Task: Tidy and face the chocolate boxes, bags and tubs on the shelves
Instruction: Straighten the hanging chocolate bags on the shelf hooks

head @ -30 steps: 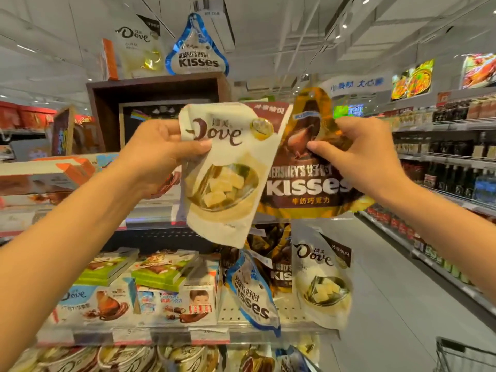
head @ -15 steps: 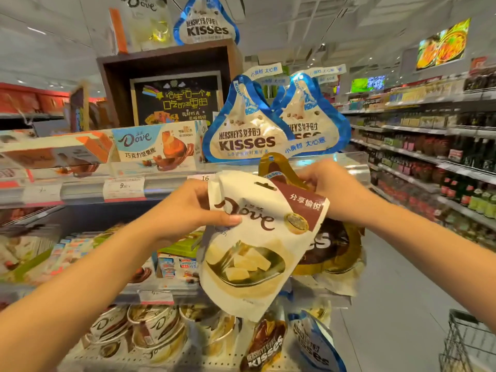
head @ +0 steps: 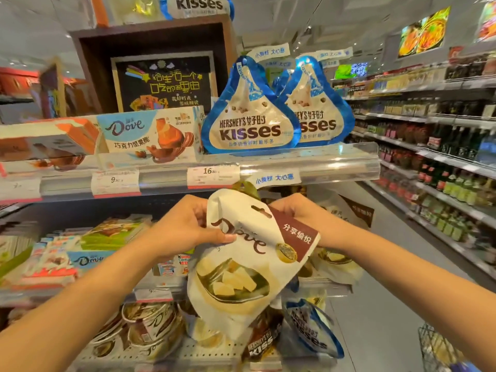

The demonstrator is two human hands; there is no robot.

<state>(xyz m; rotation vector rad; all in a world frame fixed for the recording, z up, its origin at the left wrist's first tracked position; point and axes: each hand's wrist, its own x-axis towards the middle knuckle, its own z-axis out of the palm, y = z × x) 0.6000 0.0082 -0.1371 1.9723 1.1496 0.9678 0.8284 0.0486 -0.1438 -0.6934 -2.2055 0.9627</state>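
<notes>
Supermarket shelving is filling the view, with a side aisle of bottles running off to the right.

Nearest, both forearms are reaching in from the lower corners. The left hand (head: 185,229) is pinching the cream Dove bag (head: 249,261) at its upper left edge, thumb lying across the printed front and fingers curled behind. The right hand (head: 298,213) is curling round the bag's top right corner, beside the maroon panel; its fingertips are hidden behind the bag, so how tightly it is gripping cannot be told. The bag is hanging tilted in the air in front of the middle shelf, just under the edge of the upper shelf (head: 308,167).

Below it, Dove tubs (head: 150,328) are sitting on the bottom shelf, with a brown Kisses bag (head: 261,342) and a blue Kisses bag (head: 311,328) leaning beside them. Green and white boxes (head: 112,232) are lying stacked to the left on the middle shelf.

Farther back, on the upper shelf, a pale blue Dove box (head: 150,138) is standing face-out next to two blue teardrop Kisses bags (head: 249,116), one overlapping the other. Behind these a dark chalkboard sign (head: 163,81) is standing inside a brown wooden frame.
</notes>
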